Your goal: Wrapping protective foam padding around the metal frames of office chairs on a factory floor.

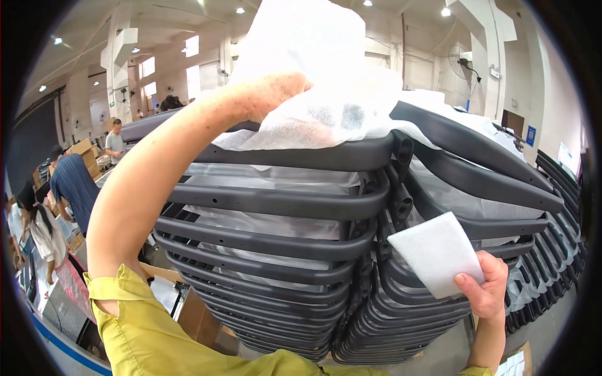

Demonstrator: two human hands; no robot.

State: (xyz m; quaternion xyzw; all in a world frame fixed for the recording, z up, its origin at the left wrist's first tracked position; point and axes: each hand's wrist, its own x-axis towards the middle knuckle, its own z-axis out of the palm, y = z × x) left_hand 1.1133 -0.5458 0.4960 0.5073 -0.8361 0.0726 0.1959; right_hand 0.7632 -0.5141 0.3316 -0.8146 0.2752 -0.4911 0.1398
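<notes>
My left hand (281, 94) reaches up over the front stack of black curved metal frames (276, 198). It touches a thin white sheet (301, 41) that rises above the stack and drapes over the top frame. The sheet and glare hide its fingers, and a pinkish patch shows through the sheet beside it. Lower on the right, my right hand (488, 285) grips a flat, squarish white foam-like pad (437, 255), thumb on its near face. The pad is tilted in front of a second stack of black frames (483, 178), close beside the first.
More black frames (552, 263) with white wrapping stand at the far right. Cardboard boxes (199, 316) sit low behind my left arm. People work at the left, one in a dark striped top (72, 188). A wall fan (463, 61) hangs at the back right.
</notes>
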